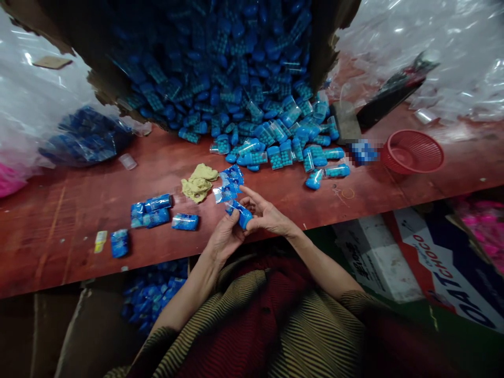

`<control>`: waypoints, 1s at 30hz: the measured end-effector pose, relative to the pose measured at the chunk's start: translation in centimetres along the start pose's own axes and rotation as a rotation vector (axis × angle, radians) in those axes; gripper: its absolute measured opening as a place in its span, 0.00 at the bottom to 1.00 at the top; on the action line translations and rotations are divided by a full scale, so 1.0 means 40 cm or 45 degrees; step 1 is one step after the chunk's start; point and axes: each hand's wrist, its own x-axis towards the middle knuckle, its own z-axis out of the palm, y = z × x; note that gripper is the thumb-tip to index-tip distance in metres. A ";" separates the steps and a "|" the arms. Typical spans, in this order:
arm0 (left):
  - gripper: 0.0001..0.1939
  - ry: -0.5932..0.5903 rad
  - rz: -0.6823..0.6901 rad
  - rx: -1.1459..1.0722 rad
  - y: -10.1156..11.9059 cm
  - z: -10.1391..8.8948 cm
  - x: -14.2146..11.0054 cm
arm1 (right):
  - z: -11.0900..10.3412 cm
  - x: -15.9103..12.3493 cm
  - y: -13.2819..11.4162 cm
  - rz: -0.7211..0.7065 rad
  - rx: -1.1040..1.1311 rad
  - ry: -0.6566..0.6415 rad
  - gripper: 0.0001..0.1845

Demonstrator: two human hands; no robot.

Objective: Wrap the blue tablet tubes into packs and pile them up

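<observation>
Both of my hands meet on one small candy bottle (241, 214) with a blue cap and a blue printed sleeve partly round it. My left hand (227, 237) pinches it from the left with the thumb on top. My right hand (271, 216) closes thumb and fingers at its capped end, the index finger stretched forward. Just beyond the fingers lie several flat blue printed sleeves (231, 181). A crumpled yellow cloth (199, 182) is to their left. Several sleeved bottles (185, 221) lie on the table left of my hands.
A torn cardboard box (328, 58) spills many blue-capped bottles (281, 152) onto the red table (79, 199). A red plastic basket (413, 152) stands at the right. Clear plastic bags flank the box. Below the table's front edge sits a container of blue packs (157, 291).
</observation>
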 end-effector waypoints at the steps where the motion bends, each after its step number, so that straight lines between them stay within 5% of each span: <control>1: 0.19 -0.003 0.020 -0.015 -0.004 0.004 -0.002 | -0.001 0.000 0.001 0.004 0.012 0.007 0.51; 14: 0.22 0.016 -0.032 0.028 0.006 0.008 -0.032 | -0.009 0.004 0.002 -0.019 0.282 -0.060 0.48; 26: 0.14 0.029 0.020 -0.084 -0.021 0.021 -0.029 | -0.008 0.003 0.044 -0.159 0.067 0.155 0.43; 30: 0.12 0.048 0.056 -0.018 -0.004 0.020 -0.031 | -0.010 0.000 0.055 -0.121 0.006 0.088 0.41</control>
